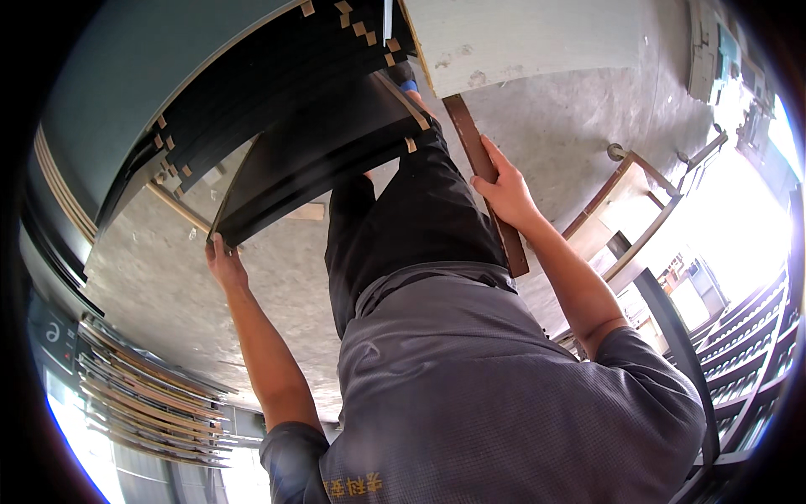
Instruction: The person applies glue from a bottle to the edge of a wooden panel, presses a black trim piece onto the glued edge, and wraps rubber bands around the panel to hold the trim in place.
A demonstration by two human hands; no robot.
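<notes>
"Grey shirt [504, 395] fills the near middle. What are the hands doing beyond it?"

"Left hand [227, 267] grasps the black panel [319, 143] at its near left corner. Right hand [508, 195] grasps a brown bar [470, 139], thumb across its face."

"And the panel lies where?"

"Slanting on the far left, between a black stack [252, 92] and the trousers [411, 218]."

"How would you handle it well?"

"One corner seems a weak hold; I'd support its right end too, and mind the bar beside the thigh."

"What's unclear?"

"Some fingers of each hand are hidden, so I can't tell how tight either grip is, nor whether panel touches trousers. Beyond, a pale board [520, 38] is cut off at the far edge."
</notes>
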